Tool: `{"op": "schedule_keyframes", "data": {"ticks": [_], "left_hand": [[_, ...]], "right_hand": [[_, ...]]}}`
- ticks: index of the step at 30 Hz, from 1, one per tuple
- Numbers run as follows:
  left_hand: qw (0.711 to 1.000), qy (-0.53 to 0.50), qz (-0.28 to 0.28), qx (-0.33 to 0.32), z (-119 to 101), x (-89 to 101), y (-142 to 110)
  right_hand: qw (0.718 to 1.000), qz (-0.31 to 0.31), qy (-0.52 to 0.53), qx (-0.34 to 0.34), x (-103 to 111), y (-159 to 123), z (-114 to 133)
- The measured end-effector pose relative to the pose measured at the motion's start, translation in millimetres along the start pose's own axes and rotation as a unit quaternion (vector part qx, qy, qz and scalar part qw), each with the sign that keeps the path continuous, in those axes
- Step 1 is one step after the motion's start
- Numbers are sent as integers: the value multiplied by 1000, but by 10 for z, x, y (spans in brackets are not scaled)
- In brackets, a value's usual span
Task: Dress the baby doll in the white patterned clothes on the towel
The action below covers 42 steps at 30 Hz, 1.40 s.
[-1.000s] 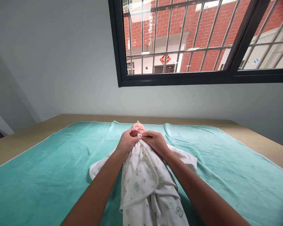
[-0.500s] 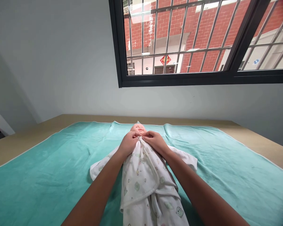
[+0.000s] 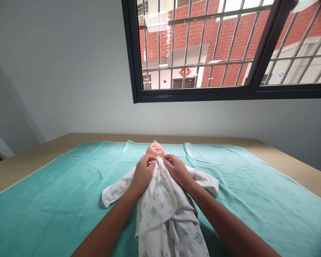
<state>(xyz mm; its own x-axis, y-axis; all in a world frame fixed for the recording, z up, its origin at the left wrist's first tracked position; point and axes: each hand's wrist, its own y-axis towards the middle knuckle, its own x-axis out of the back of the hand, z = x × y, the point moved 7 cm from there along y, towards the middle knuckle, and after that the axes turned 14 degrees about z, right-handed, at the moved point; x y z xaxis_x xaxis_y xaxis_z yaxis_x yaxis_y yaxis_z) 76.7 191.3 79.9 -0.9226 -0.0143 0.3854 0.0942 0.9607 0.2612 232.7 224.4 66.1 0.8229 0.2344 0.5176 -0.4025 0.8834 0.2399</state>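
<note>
A baby doll (image 3: 155,149) lies on its back with its head toward the far edge. It wears a white printed baby shirt (image 3: 157,200) with a wrap front, and matching trousers (image 3: 173,239). Both sleeves spread out to the sides. My left hand (image 3: 144,171) pinches the shirt's collar on the left of the neck, fingers curled. Opposite it, my right hand (image 3: 177,170) grips the collar on the right, its fingertips partly hidden by the cloth. A small stretch of neckline shows between the two hands, just below the doll's chin.
A turquoise cloth (image 3: 69,189) with some creases lies under the doll. It covers most of a wooden table (image 3: 283,157), whose bare edge shows along the back and sides. Behind rises a grey wall (image 3: 82,89) with a dark-framed, barred window (image 3: 192,95).
Both hands have shifted slightly down from the doll's chin and a little apart, so more of its face and neckline shows. The camera view has tilted slightly.
</note>
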Motion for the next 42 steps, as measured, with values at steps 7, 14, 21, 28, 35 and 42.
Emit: {"op": "schedule_keyframes", "data": {"ticks": [7, 14, 21, 28, 35, 42], "left_hand": [[985, 114, 50, -122, -223, -167, -733], [985, 129, 86, -71, -142, -259, -914], [985, 110, 130, -40, -94, -267, -764], [987, 112, 111, -26, -189, -305, -626], [982, 154, 100, -39, -213, -333, -658], [989, 70, 77, -108, -249, -221, -846]], "right_hand": [[996, 42, -38, 74, -67, -1063, 74], [973, 38, -168, 153, -182, -1411, 347], [969, 43, -230, 81, -197, -1183, 506], [954, 31, -298, -7, -272, -930, 490], [978, 76, -192, -34, -236, -950, 409], [986, 157, -13, -44, -131, -927, 312]]}}
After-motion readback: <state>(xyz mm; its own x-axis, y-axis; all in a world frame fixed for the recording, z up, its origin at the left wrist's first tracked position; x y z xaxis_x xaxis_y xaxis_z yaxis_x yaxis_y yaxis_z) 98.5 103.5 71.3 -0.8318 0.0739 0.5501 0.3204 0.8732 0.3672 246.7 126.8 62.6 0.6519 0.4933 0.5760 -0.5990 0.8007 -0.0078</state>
